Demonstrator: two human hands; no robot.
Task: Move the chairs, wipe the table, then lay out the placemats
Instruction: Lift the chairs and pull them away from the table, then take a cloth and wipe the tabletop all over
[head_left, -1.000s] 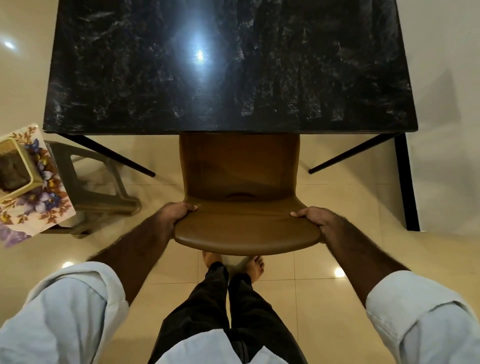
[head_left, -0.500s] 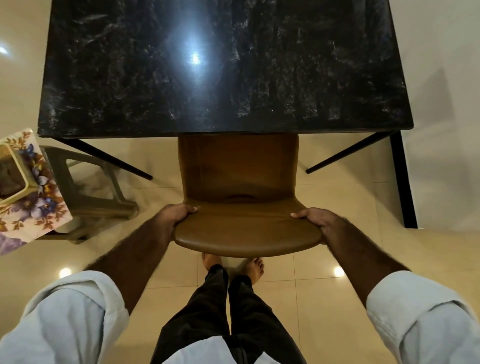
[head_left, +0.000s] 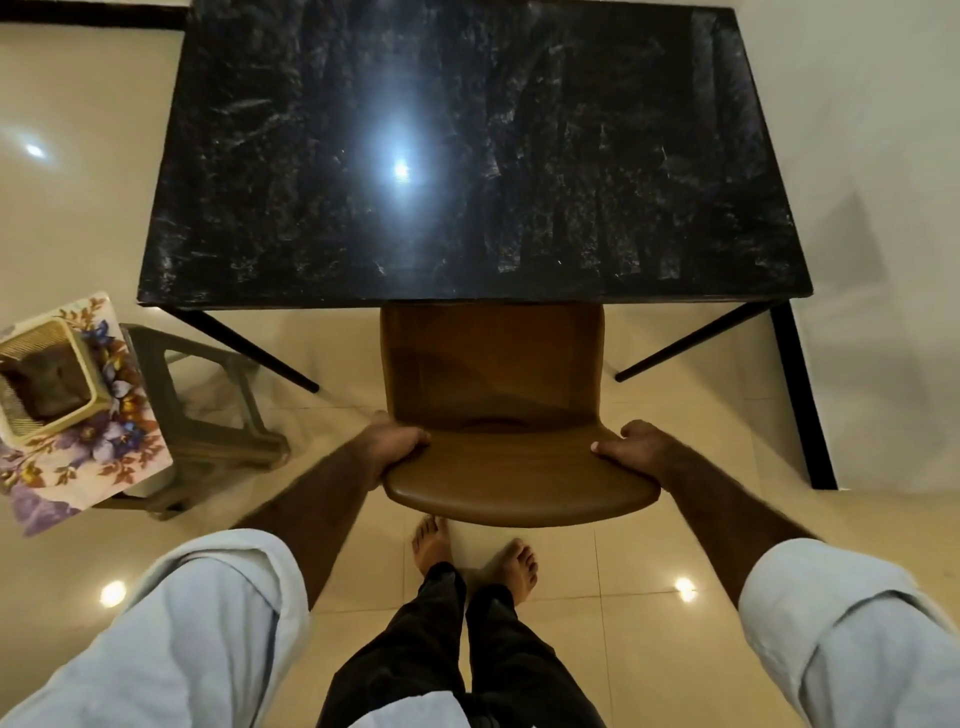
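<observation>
A brown leather chair (head_left: 498, 405) stands below me, its seat partly tucked under the near edge of the black marble table (head_left: 467, 156). My left hand (head_left: 392, 447) grips the left end of the chair's backrest top, fingers curled over it. My right hand (head_left: 631, 447) grips the right end the same way. A stack of floral placemats (head_left: 104, 447) lies on a stool at the left, with a cream basket (head_left: 49, 384) on top of it.
A grey plastic stool (head_left: 208, 410) carries the placemats left of the chair. Black table legs (head_left: 802, 395) slant down at both near corners. A white wall runs along the right. My bare feet (head_left: 472, 551) stand on glossy beige tiles behind the chair.
The view has pulled back from the table, showing its far edge. My hands keep their hold on the backrest, and the chair has hardly shifted relative to the table.
</observation>
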